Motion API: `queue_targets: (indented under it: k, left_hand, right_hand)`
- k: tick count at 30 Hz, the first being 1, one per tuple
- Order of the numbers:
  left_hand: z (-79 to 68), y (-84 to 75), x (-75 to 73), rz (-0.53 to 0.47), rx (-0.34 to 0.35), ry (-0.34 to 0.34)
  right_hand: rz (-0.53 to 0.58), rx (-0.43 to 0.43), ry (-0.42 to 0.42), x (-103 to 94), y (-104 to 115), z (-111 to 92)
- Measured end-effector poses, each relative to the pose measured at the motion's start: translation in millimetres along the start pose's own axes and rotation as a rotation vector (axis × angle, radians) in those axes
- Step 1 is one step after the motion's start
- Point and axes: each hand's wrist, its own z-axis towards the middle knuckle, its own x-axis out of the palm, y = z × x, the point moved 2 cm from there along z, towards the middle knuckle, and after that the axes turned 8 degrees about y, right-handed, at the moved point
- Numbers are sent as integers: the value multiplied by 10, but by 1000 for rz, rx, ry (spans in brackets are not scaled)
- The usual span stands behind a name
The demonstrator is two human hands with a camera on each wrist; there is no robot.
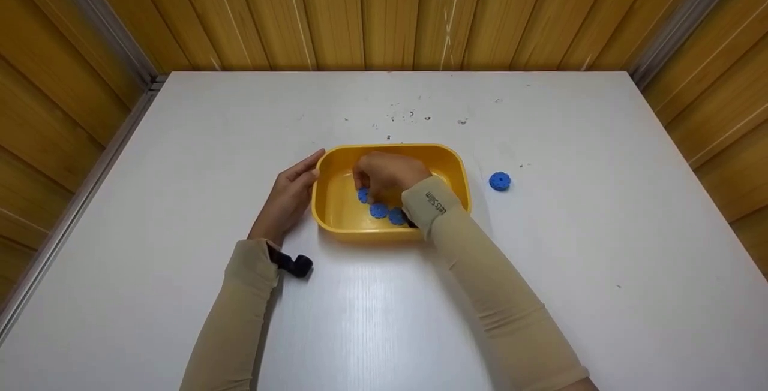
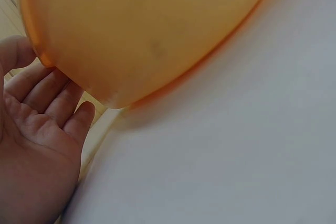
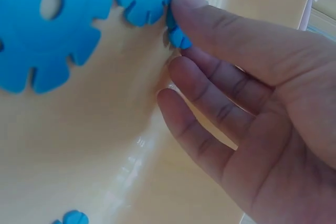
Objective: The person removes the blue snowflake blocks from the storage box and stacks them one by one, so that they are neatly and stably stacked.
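A yellow plastic tub (image 1: 354, 232) stands on the white table. My left hand (image 1: 290, 196) lies against its left end, the fingers fairly straight along the outer wall at the rim. Inside the tub, my right hand (image 1: 390, 172) pinches a blue notched disc (image 1: 363, 195) between thumb and fingers; in the right wrist view the thumb (image 3: 210, 22) presses on it, while the index finger is mostly hidden. Beside it on the tub floor lie a second blue disc (image 1: 378, 210) and a third blue disc (image 1: 397, 217), partly in a row towards my right wrist.
Another blue disc (image 1: 500, 181) lies on the table right of the tub. A small blue piece (image 3: 75, 217) shows at the lower edge of the right wrist view. Wood-patterned panels (image 1: 390, 13) close off the back and sides of the table (image 1: 600, 229).
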Motion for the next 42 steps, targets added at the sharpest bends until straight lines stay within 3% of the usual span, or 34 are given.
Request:
queue_targets:
  k: [7, 22, 36, 42]
  left_hand:
    - [-4, -2, 1, -1, 0, 1]
    - [4, -7, 13, 21, 0, -6]
    - [-12, 12, -12, -6, 34, 17]
    - [-20, 4, 3, -3, 45, 24]
  right_hand:
    - [53, 15, -16, -16, -35, -25]
    - [16, -92, -40, -96, -152, -127]
    - [32, -50, -61, -224, -222, -342]
    - [15, -84, -92, -262, -260, -425]
